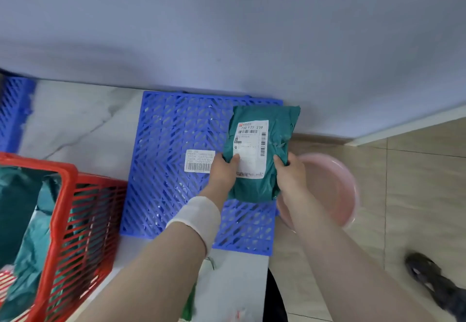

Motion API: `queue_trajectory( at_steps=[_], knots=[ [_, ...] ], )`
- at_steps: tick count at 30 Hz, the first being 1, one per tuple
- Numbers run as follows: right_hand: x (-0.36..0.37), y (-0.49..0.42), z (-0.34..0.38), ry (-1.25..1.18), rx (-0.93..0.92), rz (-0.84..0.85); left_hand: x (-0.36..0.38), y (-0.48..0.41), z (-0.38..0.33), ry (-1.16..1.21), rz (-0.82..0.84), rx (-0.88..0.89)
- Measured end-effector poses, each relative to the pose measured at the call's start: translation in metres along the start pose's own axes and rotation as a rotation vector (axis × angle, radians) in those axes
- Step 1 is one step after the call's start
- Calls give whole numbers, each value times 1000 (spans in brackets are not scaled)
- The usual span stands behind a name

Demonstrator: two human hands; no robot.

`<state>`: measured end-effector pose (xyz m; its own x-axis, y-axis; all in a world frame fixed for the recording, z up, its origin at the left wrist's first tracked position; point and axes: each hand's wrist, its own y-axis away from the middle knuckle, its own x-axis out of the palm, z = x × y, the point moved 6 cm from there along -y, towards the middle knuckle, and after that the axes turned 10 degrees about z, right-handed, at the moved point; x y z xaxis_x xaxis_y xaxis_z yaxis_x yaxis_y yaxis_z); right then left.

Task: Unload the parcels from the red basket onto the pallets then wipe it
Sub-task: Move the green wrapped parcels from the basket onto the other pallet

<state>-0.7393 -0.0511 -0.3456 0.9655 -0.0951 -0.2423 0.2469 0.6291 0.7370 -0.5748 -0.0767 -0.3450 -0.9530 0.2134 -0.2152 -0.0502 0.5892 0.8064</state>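
A green plastic-wrapped parcel [277, 130] with a white shipping label lies on the right side of the blue lattice pallet [166, 145]. My left hand [223, 170] grips its near left edge, thumb on the label. My right hand [290, 170] grips its near right edge. A white band wraps my left wrist. The red basket [63, 210] stands at the lower left, with several more green parcels [17, 208] inside it.
A loose white barcode label [199, 160] lies on the pallet beside my left hand. A pink basin [335, 188] sits right of the pallet on the tiled floor. A second blue pallet [13, 112] lies at the far left. The wall runs behind. A dark shoe [438, 286] is at the lower right.
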Motion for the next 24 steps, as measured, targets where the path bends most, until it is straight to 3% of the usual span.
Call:
queue_trajectory(
  at_steps=[13, 19, 24],
  knots=[
    [17, -78, -4, 79, -27, -60, 6, -71, -9, -135, -101, 89],
    [10, -46, -3, 23, -64, -114, -7, -58, -10, -190, -119, 150],
    [-6, 31, 6, 180, -116, -265, -30, -5, -11, -291, -145, 250]
  ],
)
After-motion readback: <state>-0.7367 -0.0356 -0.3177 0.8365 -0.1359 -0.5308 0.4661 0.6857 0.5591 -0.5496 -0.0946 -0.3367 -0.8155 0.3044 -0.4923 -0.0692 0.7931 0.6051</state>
